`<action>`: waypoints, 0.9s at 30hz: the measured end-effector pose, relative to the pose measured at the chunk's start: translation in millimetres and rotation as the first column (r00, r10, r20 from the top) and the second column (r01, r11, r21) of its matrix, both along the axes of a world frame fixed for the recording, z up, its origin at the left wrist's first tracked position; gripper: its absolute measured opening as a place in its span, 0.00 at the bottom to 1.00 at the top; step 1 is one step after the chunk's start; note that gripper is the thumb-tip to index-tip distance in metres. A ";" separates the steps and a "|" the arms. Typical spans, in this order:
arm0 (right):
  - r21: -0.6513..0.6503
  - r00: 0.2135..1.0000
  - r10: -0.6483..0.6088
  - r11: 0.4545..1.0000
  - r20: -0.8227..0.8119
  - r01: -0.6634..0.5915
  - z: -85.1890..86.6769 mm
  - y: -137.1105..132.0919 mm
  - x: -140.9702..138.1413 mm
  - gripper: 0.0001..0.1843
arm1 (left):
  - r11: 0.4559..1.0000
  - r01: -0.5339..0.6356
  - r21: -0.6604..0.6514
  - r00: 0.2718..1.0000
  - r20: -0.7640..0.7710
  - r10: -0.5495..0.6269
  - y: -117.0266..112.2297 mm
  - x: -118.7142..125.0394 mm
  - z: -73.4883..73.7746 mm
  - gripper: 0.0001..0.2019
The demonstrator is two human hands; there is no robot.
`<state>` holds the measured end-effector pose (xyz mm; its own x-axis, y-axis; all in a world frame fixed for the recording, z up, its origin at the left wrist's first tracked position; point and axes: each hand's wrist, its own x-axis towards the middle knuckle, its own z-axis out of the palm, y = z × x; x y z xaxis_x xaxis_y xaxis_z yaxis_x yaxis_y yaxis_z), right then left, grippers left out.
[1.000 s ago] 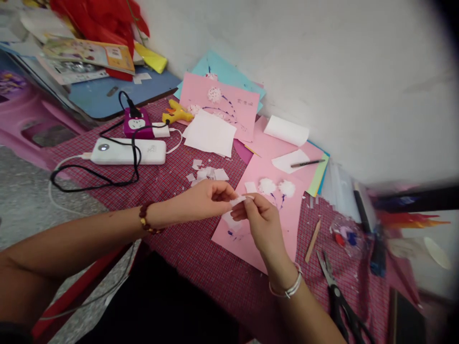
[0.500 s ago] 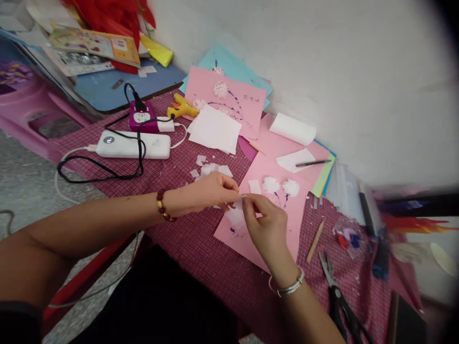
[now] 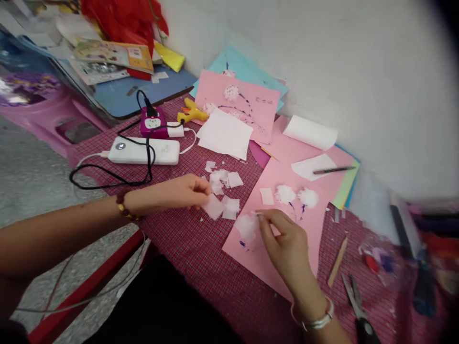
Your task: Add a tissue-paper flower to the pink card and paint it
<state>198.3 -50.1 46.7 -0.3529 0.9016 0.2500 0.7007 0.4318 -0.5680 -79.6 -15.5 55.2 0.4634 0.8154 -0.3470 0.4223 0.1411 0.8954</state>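
Observation:
My left hand (image 3: 181, 192) is closed in a pinch at the corner of a thin white paper square (image 3: 213, 207), beside a scatter of similar squares (image 3: 217, 181) on the checked cloth. Over the pink sheet (image 3: 274, 267), my right hand (image 3: 287, 241) pinches a small white twist of paper (image 3: 258, 213) between thumb and fingertips. Just left of those fingertips lies a pale white round patch (image 3: 246, 226) on the sheet. Two fluffy white paper flowers (image 3: 286, 194) with purple painted stems are farther up the same sheet.
A stack of white paper (image 3: 225, 134), a yellow glue gun (image 3: 193, 112) and a white power bank (image 3: 143, 151) with looping cables stand toward the back left. A black pen (image 3: 333, 170), a wooden stick (image 3: 337, 262) and scissors (image 3: 358, 306) lie to the right.
My hands were together over the pink sheet and have moved apart. The left went left to the loose paper squares; the right stayed over the sheet with the small twist. The view shifted slightly.

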 end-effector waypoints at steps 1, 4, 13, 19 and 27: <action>0.003 0.996 0.066 0.998 0.067 -0.066 0.3 0.1 0.2 0.11 | 0.995 0.097 0.035 0.993 -0.066 -0.094 2.4 -2.0 2.7 0.06; 0.002 0.961 0.195 0.980 0.196 -0.199 2.4 2.2 0.8 0.19 | 0.946 0.178 0.272 0.951 -0.295 -0.095 16.5 3.3 14.6 0.08; 0.010 0.988 0.111 0.994 0.110 -0.113 4.4 21.8 0.7 0.16 | 0.657 0.376 0.653 0.817 -0.569 0.098 55.8 56.2 1.4 0.07; -0.348 0.924 -0.164 0.937 -0.346 0.036 8.0 33.4 -11.2 0.11 | 0.990 -0.126 -0.057 0.970 0.200 0.135 65.0 44.3 19.0 0.09; -0.619 0.695 -0.283 0.729 -0.661 -0.292 12.4 32.9 -25.6 0.08 | 0.881 -0.023 -0.472 0.826 0.487 0.283 40.3 56.7 20.6 0.13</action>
<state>172.7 -17.1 59.1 -0.3444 0.9128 -0.2193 -0.0125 -0.2381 -0.9712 -22.8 24.8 75.7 0.5590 0.7184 -0.4140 -0.1590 0.5829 0.7969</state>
